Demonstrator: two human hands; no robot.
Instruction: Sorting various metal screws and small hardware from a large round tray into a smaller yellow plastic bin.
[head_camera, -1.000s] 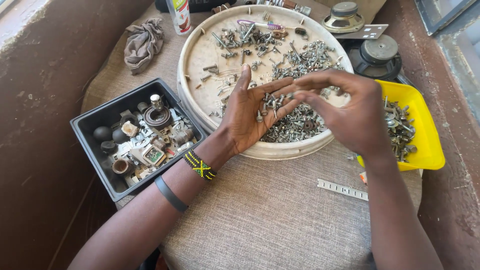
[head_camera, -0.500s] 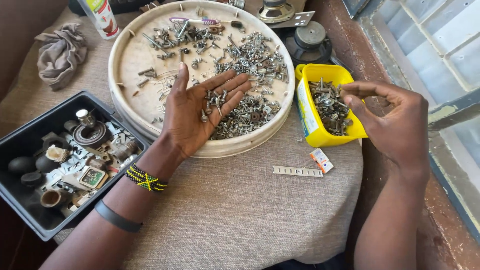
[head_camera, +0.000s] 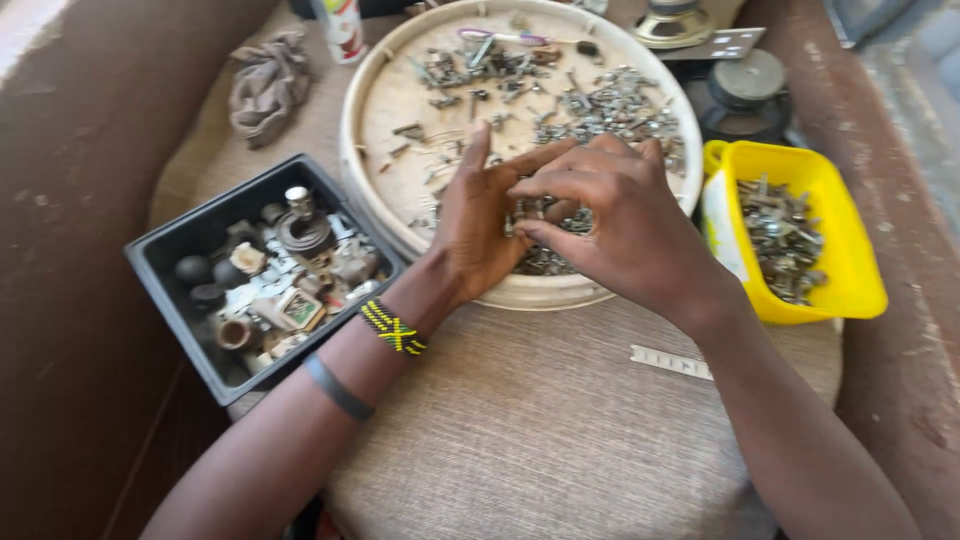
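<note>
Left hand (head_camera: 480, 225): palm up over near edge of round tray (head_camera: 372, 110), fingers spread flat, cupping a small heap of metal screws (head_camera: 545, 215); open, not clenched.
Right hand (head_camera: 610, 225): directly over left palm, thumb and forefinger pinched together at the heap; whether a piece is caught between them, cannot tell.
Wrist: beaded yellow-and-black bracelet (head_camera: 393, 327) on left wrist, dark band (head_camera: 338, 388) further up forearm.
Screws, location: part on left palm, most scattered across far and right half of round tray.
Yellow bin (head_camera: 850, 250): right of tray, touching its rim, holding a modest pile of sorted metal bits (head_camera: 785, 240).
Black box (head_camera: 175, 250): left of tray, full of mixed knobs, caps and small parts.
Other items: grey rag (head_camera: 268, 85) far left, metal strip (head_camera: 672, 362) lying on woven cloth (head_camera: 560, 430) near right forearm.
Progress: sorting looks partway; yellow bin about a third filled, large share of screws left on tray, handful on palm unpicked.
Change from half a second back: right hand then beside yellow bin, well apart from left; now back over left palm. Left palm unmoved over tray.
</note>
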